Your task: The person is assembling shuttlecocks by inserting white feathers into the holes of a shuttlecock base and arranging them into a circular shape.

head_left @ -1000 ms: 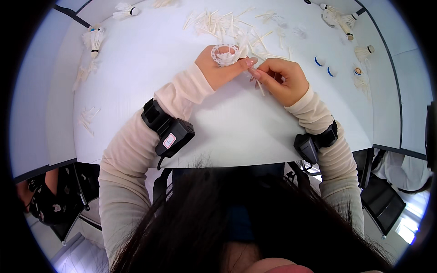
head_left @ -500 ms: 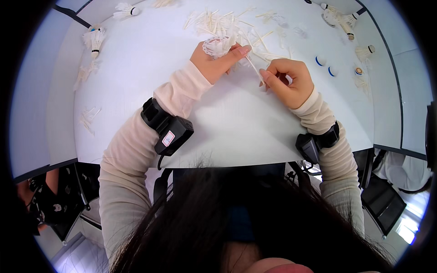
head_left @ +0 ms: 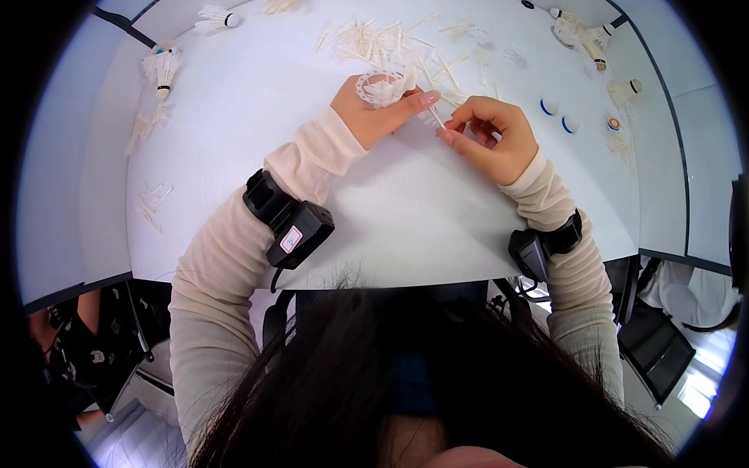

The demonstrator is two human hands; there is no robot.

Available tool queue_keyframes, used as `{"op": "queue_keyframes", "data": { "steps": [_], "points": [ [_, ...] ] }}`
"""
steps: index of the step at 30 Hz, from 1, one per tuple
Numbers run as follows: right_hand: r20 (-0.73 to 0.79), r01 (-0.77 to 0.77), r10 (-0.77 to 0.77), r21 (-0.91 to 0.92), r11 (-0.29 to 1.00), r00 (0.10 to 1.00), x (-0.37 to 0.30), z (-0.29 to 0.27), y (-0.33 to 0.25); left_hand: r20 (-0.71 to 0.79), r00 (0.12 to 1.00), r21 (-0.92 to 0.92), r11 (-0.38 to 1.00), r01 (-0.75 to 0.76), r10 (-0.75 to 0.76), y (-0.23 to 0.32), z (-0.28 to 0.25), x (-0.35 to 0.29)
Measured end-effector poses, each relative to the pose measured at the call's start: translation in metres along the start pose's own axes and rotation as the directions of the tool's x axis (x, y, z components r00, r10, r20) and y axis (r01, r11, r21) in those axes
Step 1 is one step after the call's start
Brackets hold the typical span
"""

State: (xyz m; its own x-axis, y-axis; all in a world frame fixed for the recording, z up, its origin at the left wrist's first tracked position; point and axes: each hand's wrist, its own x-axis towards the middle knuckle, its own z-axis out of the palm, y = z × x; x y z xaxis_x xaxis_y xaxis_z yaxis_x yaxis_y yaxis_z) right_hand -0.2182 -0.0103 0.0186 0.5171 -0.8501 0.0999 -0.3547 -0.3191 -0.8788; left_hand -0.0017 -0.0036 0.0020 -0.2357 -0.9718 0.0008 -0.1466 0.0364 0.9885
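Note:
My left hand (head_left: 365,118) is closed round a white shuttlecock skirt (head_left: 381,90), its lattice-like ring facing up above the palm. Out past the left thumb runs a thin white stick (head_left: 437,118), like a bare feather shaft. The fingertips of my right hand (head_left: 499,142) pinch the near end of that stick. Whether the stick is joined to the skirt is hidden by my left fingers. Just beyond both hands lies a loose pile of pale sticks and feather scraps (head_left: 374,39).
Whole shuttlecocks lie at the left (head_left: 165,74) and far right (head_left: 601,33) of the white table (head_left: 374,203). Two blue-banded white caps (head_left: 569,122) and a small round cork piece (head_left: 614,123) sit right of my right hand. A few sticks (head_left: 152,204) are at the left.
My right hand has shifted up and slightly left along the stick, closer to my left hand. The skirt has moved a little right and nearer, its ring turned more upward.

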Motion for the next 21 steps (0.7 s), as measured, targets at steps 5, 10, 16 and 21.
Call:
{"op": "queue_keyframes", "data": {
  "steps": [5, 10, 16, 21],
  "points": [
    [-0.083, 0.126, -0.134, -0.093, 0.988, 0.988, 0.002, 0.002, 0.013, 0.033, 0.999, 0.025, 1.000, -0.013, 0.013, 0.006, 0.003, -0.001],
    [-0.140, -0.009, 0.000, -0.062, 0.998, 0.990, 0.004, 0.000, 0.012, 0.013, 0.984, 0.080, 0.981, -0.179, 0.179, 0.002, -0.001, 0.004],
    [-0.270, 0.027, -0.008, 0.065, 0.998, 0.963, 0.007, 0.001, 0.024, -0.025, 0.963, -0.241, 0.934, -0.265, 0.267, -0.019, 0.002, 0.003],
    [-0.233, 0.017, -0.003, 0.057, 0.998, 0.973, 0.005, 0.000, 0.013, 0.039, 0.997, -0.279, 0.959, -0.048, 0.062, -0.019, 0.001, 0.006]
  ]
}}
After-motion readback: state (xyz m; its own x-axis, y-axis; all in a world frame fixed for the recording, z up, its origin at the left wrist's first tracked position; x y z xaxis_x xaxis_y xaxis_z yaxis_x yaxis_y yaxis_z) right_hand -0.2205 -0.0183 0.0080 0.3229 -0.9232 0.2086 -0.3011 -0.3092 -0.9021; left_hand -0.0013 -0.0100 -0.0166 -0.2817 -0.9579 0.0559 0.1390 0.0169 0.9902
